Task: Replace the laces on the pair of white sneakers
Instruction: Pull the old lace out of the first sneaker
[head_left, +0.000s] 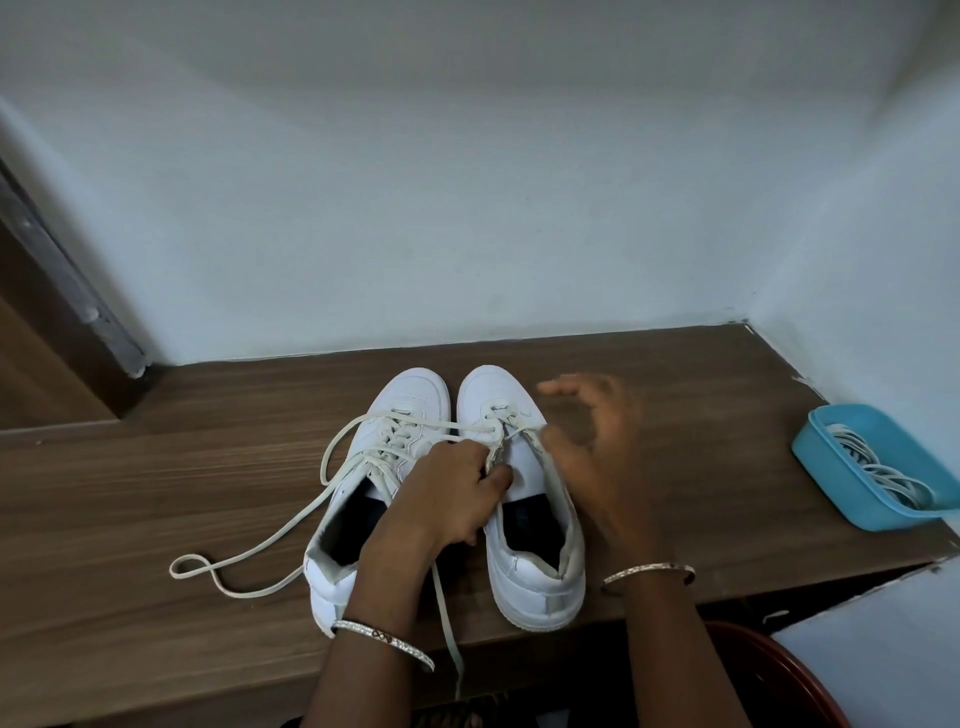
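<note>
**A:** What is the left hand (452, 499) doing?

**B:** It reaches across the pair, and its thumb and curled fingers pinch the eyelet edge of the white leather sneaker on the right (535, 582), about halfway along its opening.

**A:** And the right hand (597, 441)?

**B:** It is blurred, with its fingers spread and relaxed. It hovers just beside that sneaker's right flank and holds nothing that I can make out.

**A:** Where is the other shoe?

**B:** The white leather sneaker on the left (410, 389) stands just beside the first, toes pointing to the far wall. A loose off-white flat lace (270, 530) crosses it from the right sneaker's far eyelets. The lace trails left over the brown wood-grain worktop (156, 467) and ends in a loop. Another strand hangs over the near edge between the forearms.

**A:** Anything farther out?

**B:** A blue rectangular plastic tray (831, 488) sits well apart at the right edge. It holds a bundle of white laces (878, 473).
</note>
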